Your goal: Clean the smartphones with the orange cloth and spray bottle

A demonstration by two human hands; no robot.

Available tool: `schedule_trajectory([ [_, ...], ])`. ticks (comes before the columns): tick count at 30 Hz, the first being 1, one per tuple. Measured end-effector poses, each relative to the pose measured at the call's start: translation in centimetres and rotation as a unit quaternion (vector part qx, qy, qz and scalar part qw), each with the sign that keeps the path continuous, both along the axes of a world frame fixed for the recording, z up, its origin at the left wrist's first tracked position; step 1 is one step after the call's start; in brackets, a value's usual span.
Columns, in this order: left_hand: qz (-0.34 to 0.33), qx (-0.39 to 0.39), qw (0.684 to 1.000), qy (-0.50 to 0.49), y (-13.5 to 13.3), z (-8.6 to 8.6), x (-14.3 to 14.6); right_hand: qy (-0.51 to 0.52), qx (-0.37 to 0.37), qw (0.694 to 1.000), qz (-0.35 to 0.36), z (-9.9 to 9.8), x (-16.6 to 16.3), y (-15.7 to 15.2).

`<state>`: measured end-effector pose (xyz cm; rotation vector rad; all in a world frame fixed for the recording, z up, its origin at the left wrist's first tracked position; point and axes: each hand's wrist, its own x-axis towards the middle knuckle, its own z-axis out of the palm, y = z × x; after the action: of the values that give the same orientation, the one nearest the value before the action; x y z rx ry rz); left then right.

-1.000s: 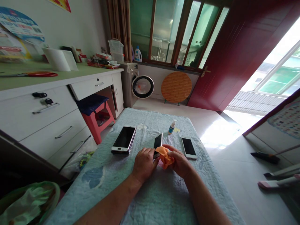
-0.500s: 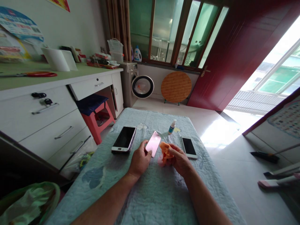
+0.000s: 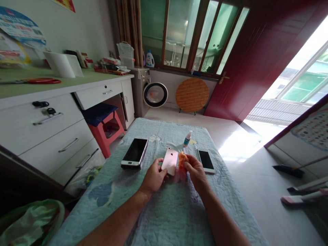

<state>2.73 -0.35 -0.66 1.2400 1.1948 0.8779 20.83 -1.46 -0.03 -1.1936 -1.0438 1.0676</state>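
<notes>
**Pink phone in the left hand, orange cloth in the right**

The left hand (image 3: 153, 176) is closed around the lower end of a pink phone (image 3: 170, 161). The thumb lies along its near edge and the fingers are tucked behind. The phone's pink back faces the camera and it tilts up off the table. The right hand (image 3: 195, 171) pinches a bunched orange cloth (image 3: 182, 160) between thumb and fingertips, right against the phone's right edge. Whether cloth and phone actually touch cannot be told. Both forearms reach in from the bottom of the picture and converge over the middle of the table, wrists low, just above the cover.

The table is spread with a pale blue quilted cover (image 3: 166, 212). To the left of the hands lies a dark-screened phone (image 3: 135, 157), seemingly stacked on another. Just to the right of the right hand lies a white phone (image 3: 206, 160), screen up. A small spray bottle (image 3: 187, 138) stands upright beyond the hands.

To the left is a white desk with drawers (image 3: 51, 130), with a red stool (image 3: 106, 126) pushed under it. A washing machine (image 3: 151, 92) and a round wooden tabletop (image 3: 192, 95) stand against the far wall below the windows. A dark red door (image 3: 258, 58) stands open to bright daylight on the right.

The phone's screen side is turned away, and most of the left fingers are hidden behind it. A green bag (image 3: 28, 218) is cut off at the lower left corner.
</notes>
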Motion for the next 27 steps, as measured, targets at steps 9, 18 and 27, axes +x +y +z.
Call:
schedule_trajectory([
  [9, -0.067, 0.013, 0.989, 0.131, -0.4, 1.1, -0.4, -0.293, 0.059, 0.954, 0.006, -1.0, -1.0, -0.1],
  [18, -0.059, 0.064, 0.97, 0.226, -0.6, 1.5, -0.4, -0.425, 0.063, 0.901, 0.051, -0.8, -1.2, -0.4],
  [27, -0.082, 0.042, 0.967, 0.239, -0.7, 2.1, -0.5, -0.413, 0.075, 0.906, 0.055, -0.8, -1.1, -0.2],
])
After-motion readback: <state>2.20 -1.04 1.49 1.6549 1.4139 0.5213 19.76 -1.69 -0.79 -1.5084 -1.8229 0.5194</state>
